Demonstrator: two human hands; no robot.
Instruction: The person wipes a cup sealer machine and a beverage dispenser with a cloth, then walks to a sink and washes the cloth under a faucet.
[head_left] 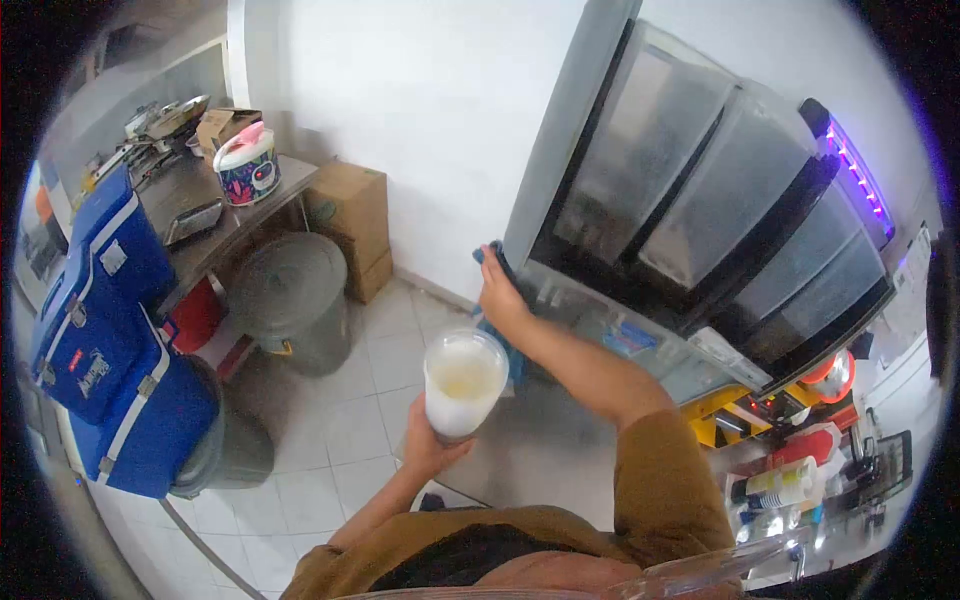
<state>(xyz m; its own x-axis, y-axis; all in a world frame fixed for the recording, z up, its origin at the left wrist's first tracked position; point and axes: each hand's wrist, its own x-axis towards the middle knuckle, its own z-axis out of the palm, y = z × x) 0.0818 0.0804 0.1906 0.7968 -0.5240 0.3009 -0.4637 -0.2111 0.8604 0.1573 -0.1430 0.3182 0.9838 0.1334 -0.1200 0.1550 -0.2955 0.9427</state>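
My left hand (pixel 432 447) is wrapped round the lower part of a clear plastic container (pixel 464 385), held upright in front of my body. Pale, whitish contents with a yellowish middle show through its top. Further forward, my right hand (pixel 503 298) reaches to the lower corner of a glass-fronted fridge (pixel 690 170). Its fingers press against a dark blue, cloth-like piece (pixel 492 254); the palm side is hidden. More blue material shows below the wrist, partly behind the container.
Blue coolers (pixel 125 330) stand at the left beside a lidded grey bin (pixel 290 300). A metal table (pixel 225 235) carries a patterned bucket (pixel 247 165) and pans. Cardboard boxes (pixel 350 215) stand against the wall. Cups (pixel 785 485) and utensils crowd the right side.
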